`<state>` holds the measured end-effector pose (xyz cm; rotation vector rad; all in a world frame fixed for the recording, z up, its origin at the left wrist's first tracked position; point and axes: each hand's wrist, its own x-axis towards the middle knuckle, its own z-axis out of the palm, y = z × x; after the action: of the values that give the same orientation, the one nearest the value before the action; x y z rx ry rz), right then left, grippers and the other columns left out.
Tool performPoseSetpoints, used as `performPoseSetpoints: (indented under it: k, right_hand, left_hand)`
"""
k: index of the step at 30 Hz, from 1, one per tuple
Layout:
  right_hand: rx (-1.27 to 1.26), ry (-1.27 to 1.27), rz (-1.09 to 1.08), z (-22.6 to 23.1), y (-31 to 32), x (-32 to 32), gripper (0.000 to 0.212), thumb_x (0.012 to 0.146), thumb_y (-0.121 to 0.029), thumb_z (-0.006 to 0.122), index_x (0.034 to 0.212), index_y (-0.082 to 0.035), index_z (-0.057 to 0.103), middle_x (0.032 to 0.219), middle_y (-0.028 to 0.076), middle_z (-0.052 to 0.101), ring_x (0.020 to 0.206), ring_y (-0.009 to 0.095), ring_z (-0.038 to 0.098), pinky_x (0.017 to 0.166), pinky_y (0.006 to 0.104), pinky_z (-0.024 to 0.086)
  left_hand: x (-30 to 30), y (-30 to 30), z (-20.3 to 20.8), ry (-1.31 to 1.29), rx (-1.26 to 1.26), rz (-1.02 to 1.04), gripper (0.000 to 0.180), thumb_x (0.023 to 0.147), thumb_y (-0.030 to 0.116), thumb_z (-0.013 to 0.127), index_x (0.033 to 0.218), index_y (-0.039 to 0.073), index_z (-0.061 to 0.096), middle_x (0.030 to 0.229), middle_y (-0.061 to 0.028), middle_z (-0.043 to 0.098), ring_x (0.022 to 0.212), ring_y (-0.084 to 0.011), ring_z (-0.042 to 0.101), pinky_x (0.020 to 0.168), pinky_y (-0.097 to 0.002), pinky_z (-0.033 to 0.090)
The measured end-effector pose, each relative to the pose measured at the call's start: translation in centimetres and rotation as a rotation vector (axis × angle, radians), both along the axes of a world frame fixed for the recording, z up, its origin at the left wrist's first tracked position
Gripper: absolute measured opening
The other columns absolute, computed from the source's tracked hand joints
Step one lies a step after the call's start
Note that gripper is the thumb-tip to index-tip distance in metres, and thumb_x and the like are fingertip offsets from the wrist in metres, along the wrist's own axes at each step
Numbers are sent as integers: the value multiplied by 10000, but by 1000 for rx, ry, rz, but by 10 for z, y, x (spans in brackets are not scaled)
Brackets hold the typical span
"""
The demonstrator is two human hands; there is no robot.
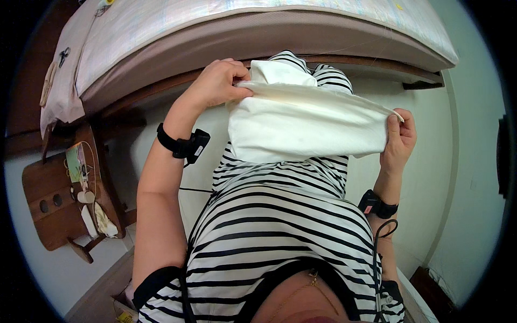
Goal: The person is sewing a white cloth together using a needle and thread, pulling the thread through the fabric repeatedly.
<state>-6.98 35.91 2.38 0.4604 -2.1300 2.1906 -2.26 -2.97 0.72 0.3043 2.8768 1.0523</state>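
Observation:
A white cloth (309, 124) is stretched sideways over my lap, its upper edge pulled taut between both hands. My left hand (221, 83) pinches the cloth's upper left corner between thumb and fingers. At the other end, my right hand (399, 137) grips the right corner, its thumb on the near side. Part of the cloth rises in a fold beyond the taut edge, and the rest hangs down toward my striped clothes (280, 215). What the cloth's underside looks like is hidden.
Ahead stands a bed with a pale mattress (269, 32) on a wooden frame. To the left, a wooden chair (48, 199) carries a white cup (85, 197) and other small things. Scissors (64, 56) lie at the bed's left end. A wall (479, 177) runs along the right.

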Motion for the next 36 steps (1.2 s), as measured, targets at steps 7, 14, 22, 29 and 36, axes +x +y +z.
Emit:
performPoseSetpoints:
  k: [7,14,22,29,36]
  right_hand:
    - [-1,17,-78,7,30,-1,103,955,-123,573,1003,-32,572,857,-3,588,749,47,525,654,192,442]
    - [225,-209,-41,-57,31,-7,73,921,-99,614,944,-31,602,787,-34,591,691,25,509,621,179,419]
    - [128,-48,-118,-40,21,-13,70,928,-87,600,960,-25,600,808,-37,570,721,22,490,633,164,394]
    - [407,-211,-134,-72,20,-36,100,879,-69,632,960,-12,616,821,-5,623,722,68,547,642,209,443]
    - [636,376,-8,-14,-29,-52,230,786,-54,677,1011,-40,632,965,64,656,855,223,613,748,317,480]
  left_hand:
    - [29,5,28,-70,524,30,226,675,46,761,768,60,555,826,-16,592,819,-127,541,760,-256,439]
    - [44,18,20,-267,300,167,260,730,83,749,958,31,636,845,19,579,787,-82,516,721,-224,434]
    - [39,9,32,-105,521,140,207,705,5,714,846,39,566,850,-4,567,823,-102,525,767,-240,428]
    - [11,17,13,-114,229,246,264,700,48,749,932,20,625,856,-24,596,830,-120,551,788,-237,432]
    - [-2,16,7,-238,426,211,183,728,37,720,815,47,559,857,-9,595,815,-94,529,757,-230,416]
